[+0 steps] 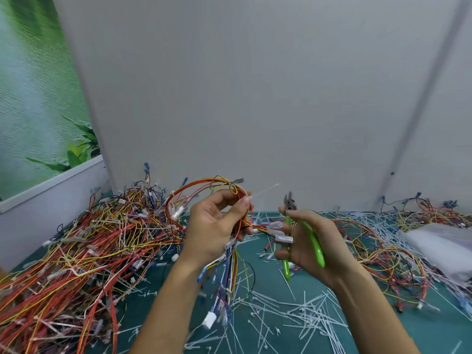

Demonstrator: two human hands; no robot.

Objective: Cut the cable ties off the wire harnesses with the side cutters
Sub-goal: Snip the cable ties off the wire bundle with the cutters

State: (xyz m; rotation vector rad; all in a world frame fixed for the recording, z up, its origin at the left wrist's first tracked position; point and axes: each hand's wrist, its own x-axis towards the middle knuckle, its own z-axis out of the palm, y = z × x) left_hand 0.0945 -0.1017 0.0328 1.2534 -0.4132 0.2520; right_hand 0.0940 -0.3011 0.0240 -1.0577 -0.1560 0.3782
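- Wire harness (199, 183): red, yellow and orange wires held up in mid-air above the tabletop (270, 284), centre of view. Top forms a loop arching left of the hand. The rest hangs down past the wrist and ends in a white connector (210, 320).
- Clear-sleeved terminals (279, 235) branch off to the right, just beside the right palm.
- Cable tie (264, 191): thin translucent tail sticking out up-right from the bundle at the thumb tip. It is motion-blurred; can't make out the head.
- Left hand (217, 226): palm toward the camera, fingers curled round the bundle. Thumb and forefinger pinch the wires where the tie tail comes out.
- Side cutters (311, 241): green handles, dark nose pointing up. They sit near the tie tail but apart from it. Handles are splayed; the nose is too blurred to tell how the blades stand.
- Right hand (306, 241): fingers wrapped round the handles, one handle across the palm, the other behind the fingers.
- Left pile (89, 251): dense heap of tied harnesses, from the wall corner down to the near-left edge.
- Right pile (388, 254): looser, flatter spread of wires. A plastic bag (441, 249) lies at its far right.
- Cut ties (306, 318): white offcuts scattered over the green surface between the piles, thickest at near right.
- Open room: a strip of green between the two piles, directly under the hands.
- Far edge: the tabletop butts against a grey wall (255, 98). A green plant poster (33, 98) sits on the left side wall.
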